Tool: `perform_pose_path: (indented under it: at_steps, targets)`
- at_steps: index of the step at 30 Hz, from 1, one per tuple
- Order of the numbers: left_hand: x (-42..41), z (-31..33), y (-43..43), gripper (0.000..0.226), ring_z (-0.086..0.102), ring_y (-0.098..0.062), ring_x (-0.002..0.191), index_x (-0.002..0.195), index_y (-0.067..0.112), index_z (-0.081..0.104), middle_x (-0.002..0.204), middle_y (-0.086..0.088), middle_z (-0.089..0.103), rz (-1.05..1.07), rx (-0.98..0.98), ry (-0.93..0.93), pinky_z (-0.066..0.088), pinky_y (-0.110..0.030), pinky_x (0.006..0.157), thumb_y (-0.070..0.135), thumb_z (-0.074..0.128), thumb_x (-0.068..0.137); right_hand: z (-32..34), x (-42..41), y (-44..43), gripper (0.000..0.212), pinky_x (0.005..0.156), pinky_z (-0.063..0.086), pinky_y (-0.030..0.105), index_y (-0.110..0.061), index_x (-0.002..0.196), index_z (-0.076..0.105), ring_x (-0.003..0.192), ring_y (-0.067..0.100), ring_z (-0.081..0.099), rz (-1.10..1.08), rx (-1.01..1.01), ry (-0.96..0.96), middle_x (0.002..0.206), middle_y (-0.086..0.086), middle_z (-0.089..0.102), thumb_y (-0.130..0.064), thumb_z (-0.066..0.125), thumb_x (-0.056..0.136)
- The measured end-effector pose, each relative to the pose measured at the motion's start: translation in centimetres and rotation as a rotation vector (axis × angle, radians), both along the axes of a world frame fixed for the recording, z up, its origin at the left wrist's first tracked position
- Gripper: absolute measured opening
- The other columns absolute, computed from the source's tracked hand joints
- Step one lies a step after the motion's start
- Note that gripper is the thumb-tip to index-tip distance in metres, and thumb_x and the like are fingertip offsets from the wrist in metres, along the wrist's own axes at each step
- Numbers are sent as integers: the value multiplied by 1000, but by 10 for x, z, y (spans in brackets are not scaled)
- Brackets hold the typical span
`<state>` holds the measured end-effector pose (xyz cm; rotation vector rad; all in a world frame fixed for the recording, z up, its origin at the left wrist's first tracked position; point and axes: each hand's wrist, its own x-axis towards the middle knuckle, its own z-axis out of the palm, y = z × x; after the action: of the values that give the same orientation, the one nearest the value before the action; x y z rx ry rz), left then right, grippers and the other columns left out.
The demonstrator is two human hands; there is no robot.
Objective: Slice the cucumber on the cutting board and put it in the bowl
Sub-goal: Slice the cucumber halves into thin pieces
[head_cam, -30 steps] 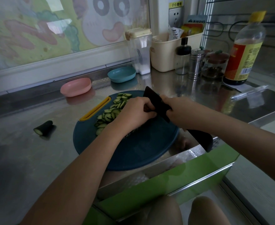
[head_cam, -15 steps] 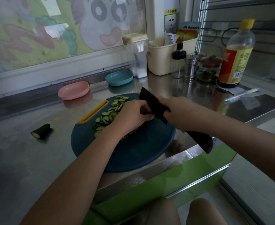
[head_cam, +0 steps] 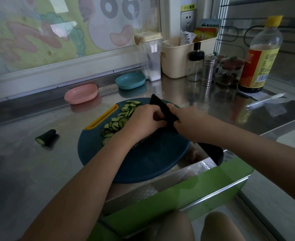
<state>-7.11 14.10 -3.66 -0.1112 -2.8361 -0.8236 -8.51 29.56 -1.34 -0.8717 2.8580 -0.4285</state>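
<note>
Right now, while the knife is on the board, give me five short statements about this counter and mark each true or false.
1. The right hand grips the black knife. True.
2. The left hand holds the cucumber on the cutting board. True.
3. The pink bowl holds cucumber slices. False: the pink bowl shows none; the slices lie on the cutting board.
4. The cut end piece lies on the cutting board. False: the end piece lies on the steel counter, left of the board.
5. The teal bowl sits nearer the person than the board. False: the teal bowl sits beyond it.
</note>
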Motion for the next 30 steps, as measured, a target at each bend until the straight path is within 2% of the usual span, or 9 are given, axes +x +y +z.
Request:
perform_pose_path:
  at_steps: [2,4,6,11,14,16,19,24,30]
  targets:
    - [0,0,0,12,63,-8,83,88,17,67,90,4,68,-6,-1,-4,51,-24,75,20,75,79,-3,-2,-1,61,51,34,24,-22,151,13,62,14,42,-17,1,1,93,10,51,-14,38,95]
    - [0,1,-1,12,63,-7,84,88,18,67,90,5,69,-16,7,-9,51,-23,75,20,74,79,-4,-3,1,61,63,38,27,-20,151,14,79,23,50,-25,-5,-5,113,17,56,-14,38,95]
    - [0,1,-3,11,64,-6,84,88,19,67,90,7,69,-32,17,-19,52,-21,76,20,74,79,-3,-4,4,59,65,38,27,-19,150,17,86,27,53,-26,-21,-16,120,19,55,-14,38,95]
    - [0,2,-6,12,65,-5,85,89,21,68,90,7,69,-55,37,-46,53,-23,80,18,74,79,5,-3,14,52,52,45,28,-20,143,31,57,17,47,-28,-71,-66,97,12,55,-10,38,92]
    - [1,3,-5,12,62,-3,81,89,20,67,87,9,67,-48,32,-42,50,-13,73,20,74,80,10,-1,16,51,38,46,22,-24,141,34,46,11,49,-10,-126,-81,77,2,49,-9,37,92]
    - [2,3,-5,12,61,-2,80,90,19,67,86,9,65,-43,27,-39,47,-9,70,21,74,81,13,1,16,50,34,43,17,-23,141,34,45,9,48,1,-125,-77,72,-2,45,-9,36,93]
    - [2,2,-4,12,62,-5,83,91,18,67,90,6,67,-39,26,-39,50,-18,76,21,73,81,16,4,15,50,33,39,12,-21,142,33,47,6,45,15,-103,-56,70,-4,43,-9,37,93]
    - [2,1,-5,11,61,-4,79,85,21,65,84,10,64,-47,21,-38,45,-11,67,20,74,80,15,6,12,50,41,48,23,-19,142,30,44,11,50,12,-79,-55,73,-2,44,-10,36,94]
    - [2,3,-4,13,59,-3,78,83,23,63,80,14,60,-49,5,-34,44,-11,67,21,75,79,15,1,11,46,37,39,13,-15,139,34,52,6,41,12,-40,-53,74,-3,42,-11,38,94]
